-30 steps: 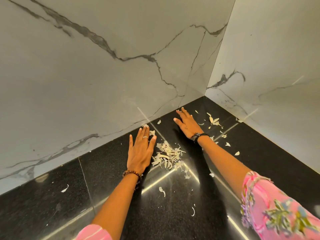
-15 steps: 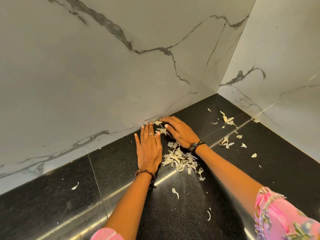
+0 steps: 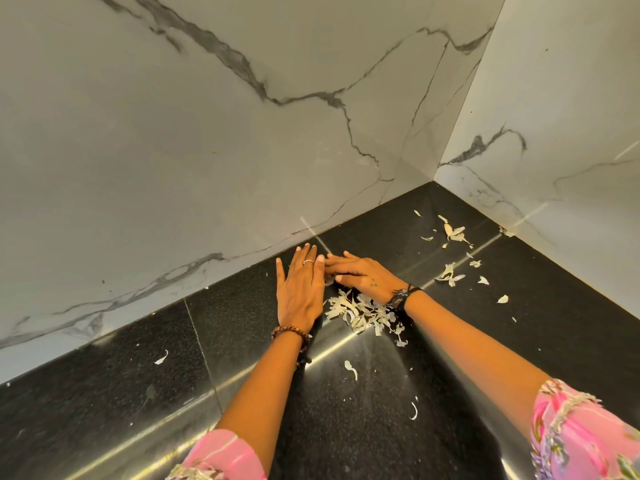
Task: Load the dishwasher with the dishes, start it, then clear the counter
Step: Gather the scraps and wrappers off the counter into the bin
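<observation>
While no dishes or dishwasher are in view, the task looks to be at its last stage, clearing the black bench [image 3: 571, 341]. Left hand [image 3: 300, 289] and right hand [image 3: 363, 274] lie flat with fingers straight, fingertips meeting, corralling a pile of pale peels [image 3: 360, 311]. Scattered peels [image 3: 450, 271] remain near the corner. No writing is visible.

Hard to tell whether the right hand [image 3: 363, 273] pinches anything: fingertips tucked against the left hand [image 3: 299, 289]. Part of the peel pile [image 3: 360, 311] lost under that right grip and wrist. Both sleeves [image 3: 585, 434] cut off at the bottom edge. Scattered flakes [image 3: 450, 271] beyond the right grip too small to identify. Table [image 3: 104, 393] running out of frame left and right.
</observation>
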